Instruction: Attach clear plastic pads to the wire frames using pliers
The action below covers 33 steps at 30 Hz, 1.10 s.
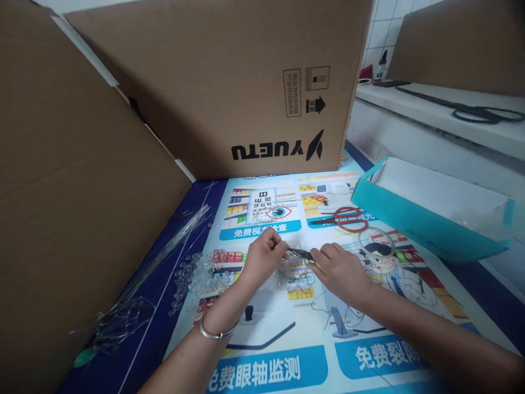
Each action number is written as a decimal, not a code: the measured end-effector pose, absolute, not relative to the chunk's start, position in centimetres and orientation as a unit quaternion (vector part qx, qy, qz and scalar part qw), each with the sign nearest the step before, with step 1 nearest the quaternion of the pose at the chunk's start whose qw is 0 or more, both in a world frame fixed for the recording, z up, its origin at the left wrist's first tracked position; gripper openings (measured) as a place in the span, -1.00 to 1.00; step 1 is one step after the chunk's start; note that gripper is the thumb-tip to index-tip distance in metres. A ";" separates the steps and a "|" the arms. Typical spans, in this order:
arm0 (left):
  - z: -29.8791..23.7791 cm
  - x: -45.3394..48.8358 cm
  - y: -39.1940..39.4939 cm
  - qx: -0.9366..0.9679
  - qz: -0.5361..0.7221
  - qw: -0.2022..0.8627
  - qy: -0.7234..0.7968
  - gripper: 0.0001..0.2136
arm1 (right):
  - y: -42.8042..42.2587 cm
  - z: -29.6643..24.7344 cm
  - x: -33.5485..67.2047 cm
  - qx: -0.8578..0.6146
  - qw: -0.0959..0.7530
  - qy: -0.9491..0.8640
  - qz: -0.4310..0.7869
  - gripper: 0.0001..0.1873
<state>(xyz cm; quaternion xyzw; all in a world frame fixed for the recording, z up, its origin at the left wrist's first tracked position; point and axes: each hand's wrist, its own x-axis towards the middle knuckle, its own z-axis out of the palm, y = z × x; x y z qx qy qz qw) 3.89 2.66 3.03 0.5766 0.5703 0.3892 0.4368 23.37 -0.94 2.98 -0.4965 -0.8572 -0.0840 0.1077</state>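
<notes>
Metal pliers (301, 254) in curled right hand (341, 271), left hand (264, 259) pinched at tip

Your table (270, 328) — printed with pictures and lettering, dark blue along the sides. To your left, clear beads (205, 278) spread in a loose heap; farther left, a wire bundle (174, 243). At the far side, a carton (246, 98) stands upright. To your right — red-handled scissors (341, 220), a coil (394, 243) just beside, then a teal box (418, 221).
</notes>
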 end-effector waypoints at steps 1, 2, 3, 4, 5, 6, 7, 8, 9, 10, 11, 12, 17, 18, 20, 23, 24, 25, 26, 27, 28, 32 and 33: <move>3.1 3.9 2.7 0.562 0.399 0.450 0.567 -0.88 | -0.9 2.8 23.4 -0.497 0.118 -0.856 -0.082 -0.71; 3.2 3.9 2.7 0.548 0.408 0.466 0.562 -0.87 | -0.8 2.6 23.4 -0.497 0.126 -0.855 -0.083 -0.71; 3.4 3.9 2.8 0.534 0.416 0.484 0.554 -0.86 | -0.8 2.5 23.5 -0.495 0.134 -0.854 -0.086 -0.70; 3.5 3.8 2.8 0.519 0.421 0.507 0.544 -0.84 | -0.7 2.4 23.6 -0.490 0.141 -0.855 -0.093 -0.70; 3.7 3.7 2.8 0.503 0.424 0.533 0.532 -0.83 | -0.7 2.4 23.7 -0.484 0.147 -0.857 -0.101 -0.70; 3.9 3.6 2.8 0.488 0.425 0.560 0.517 -0.82 | -0.6 2.5 23.8 -0.476 0.153 -0.859 -0.109 -0.70; 4.1 3.5 2.8 0.474 0.425 0.585 0.502 -0.82 | -0.5 2.5 23.9 -0.470 0.159 -0.861 -0.116 -0.70; 4.2 3.4 2.8 0.464 0.426 0.604 0.488 -0.82 | -0.5 2.6 24.1 -0.464 0.164 -0.862 -0.120 -0.70; 4.4 3.3 2.8 0.458 0.429 0.615 0.476 -0.82 | -0.4 2.8 24.1 -0.461 0.167 -0.863 -0.121 -0.70; 4.5 3.3 2.7 0.459 0.433 0.618 0.470 -0.83 | -0.4 2.9 24.2 -0.462 0.167 -0.863 -0.119 -0.70; 4.6 3.3 2.7 0.464 0.437 0.612 0.468 -0.83 | -0.3 3.1 24.2 -0.466 0.165 -0.862 -0.113 -0.71; 4.7 3.3 2.6 0.472 0.442 0.601 0.471 -0.83 | -0.3 3.3 24.2 -0.472 0.160 -0.861 -0.104 -0.72; 5.1 3.7 2.3 0.529 0.449 0.512 0.507 -0.86 | -0.2 4.2 23.7 -0.499 0.125 -0.857 -0.037 -0.80; 5.1 3.7 2.3 0.537 0.448 0.500 0.510 -0.87 | -0.3 4.3 23.6 -0.501 0.121 -0.856 -0.033 -0.81; 5.1 3.8 2.2 0.546 0.447 0.488 0.514 -0.88 | -0.4 4.4 23.5 -0.506 0.113 -0.854 -0.043 -0.81; 5.0 3.8 2.2 0.553 0.438 0.478 0.523 -0.88 | -0.5 4.5 23.5 -0.508 0.099 -0.852 -0.083 -0.80; 4.9 3.8 2.1 0.557 0.433 0.472 0.528 -0.88 | -0.5 4.5 23.6 -0.506 0.096 -0.852 -0.098 -0.80; 4.8 3.8 2.1 0.562 0.429 0.465 0.533 -0.88 | -0.5 4.5 23.7 -0.502 0.094 -0.852 -0.111 -0.79; 4.8 3.8 2.1 0.566 0.425 0.458 0.538 -0.87 | -0.6 4.5 23.8 -0.499 0.093 -0.853 -0.122 -0.78; 4.7 3.8 2.1 0.571 0.422 0.452 0.541 -0.87 | -0.6 4.5 23.8 -0.495 0.093 -0.854 -0.131 -0.77; 4.6 3.8 2.1 0.574 0.420 0.447 0.543 -0.87 | -0.6 4.5 23.9 -0.490 0.093 -0.855 -0.139 -0.77; 4.4 3.8 2.2 0.585 0.410 0.428 0.554 -0.87 | -0.7 4.5 24.0 -0.476 0.090 -0.861 -0.156 -0.75; 4.3 3.8 2.2 0.589 0.406 0.421 0.557 -0.87 | -0.7 4.5 24.0 -0.474 0.089 -0.861 -0.158 -0.75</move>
